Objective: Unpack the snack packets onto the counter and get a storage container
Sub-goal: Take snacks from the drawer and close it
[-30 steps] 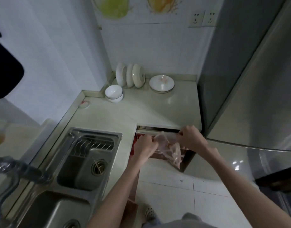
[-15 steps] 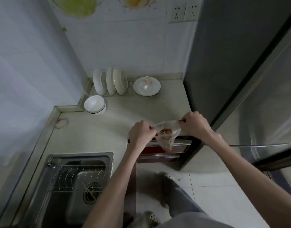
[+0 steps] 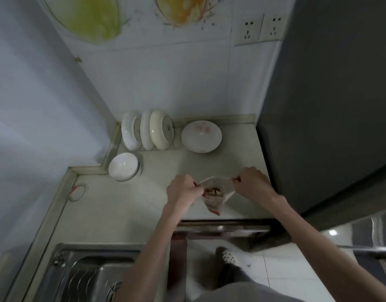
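Observation:
A clear plastic bag (image 3: 215, 198) with reddish-brown snack packets inside hangs over the pale counter (image 3: 126, 205), near its front right edge. My left hand (image 3: 183, 192) pinches the bag's left rim and my right hand (image 3: 252, 184) pinches its right rim. Between them the mouth of the bag is pulled wide, and the packets show inside. No storage container is in view.
Several white plates (image 3: 147, 132) stand on edge at the back wall, with a shallow dish (image 3: 201, 136) to their right and a white bowl (image 3: 123, 167) to their left. A steel sink (image 3: 85, 275) lies front left. A drawer (image 3: 222, 229) stands out below the counter. A dark fridge (image 3: 331, 105) flanks the right.
Both hands have lifted the bag from in front of the drawer up over the counter and pulled its mouth wider. The view has tilted up toward the wall.

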A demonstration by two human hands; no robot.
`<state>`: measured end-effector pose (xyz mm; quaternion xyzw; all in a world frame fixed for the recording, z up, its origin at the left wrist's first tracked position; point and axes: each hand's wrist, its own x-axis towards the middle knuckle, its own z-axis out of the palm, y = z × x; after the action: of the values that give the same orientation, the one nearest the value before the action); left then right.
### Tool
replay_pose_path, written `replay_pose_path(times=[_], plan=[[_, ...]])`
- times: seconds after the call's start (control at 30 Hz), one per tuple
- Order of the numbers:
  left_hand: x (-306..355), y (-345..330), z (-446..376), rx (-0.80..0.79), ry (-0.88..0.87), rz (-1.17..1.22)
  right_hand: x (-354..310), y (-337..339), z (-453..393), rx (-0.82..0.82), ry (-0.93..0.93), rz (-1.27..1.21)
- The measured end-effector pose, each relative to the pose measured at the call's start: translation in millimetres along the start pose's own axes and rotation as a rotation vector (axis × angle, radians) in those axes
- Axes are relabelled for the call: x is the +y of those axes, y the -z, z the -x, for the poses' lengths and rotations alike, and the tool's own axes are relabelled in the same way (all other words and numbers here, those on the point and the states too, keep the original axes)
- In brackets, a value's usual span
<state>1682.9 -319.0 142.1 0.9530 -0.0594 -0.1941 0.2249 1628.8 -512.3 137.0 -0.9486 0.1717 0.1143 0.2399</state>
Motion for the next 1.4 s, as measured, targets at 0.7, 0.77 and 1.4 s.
replay_pose_path(times=[0.7,0.77,1.4], plan=[[-20.2,-30.8,-78.0,-0.139,0.106,0.239,-7.1,-13.7,-83.0,-0.085,0.013,-0.046],[-35.2,-35.5,-66.8,-0.183,0.163,0.494,-11.7,-17.0,-73.4,-0.071,0.102,-0.128],[-123.2,-112.0,118.0,0.326,0.586,1.114,-35.6,-57.7,-31.8,0.131,0.499,0.21]])
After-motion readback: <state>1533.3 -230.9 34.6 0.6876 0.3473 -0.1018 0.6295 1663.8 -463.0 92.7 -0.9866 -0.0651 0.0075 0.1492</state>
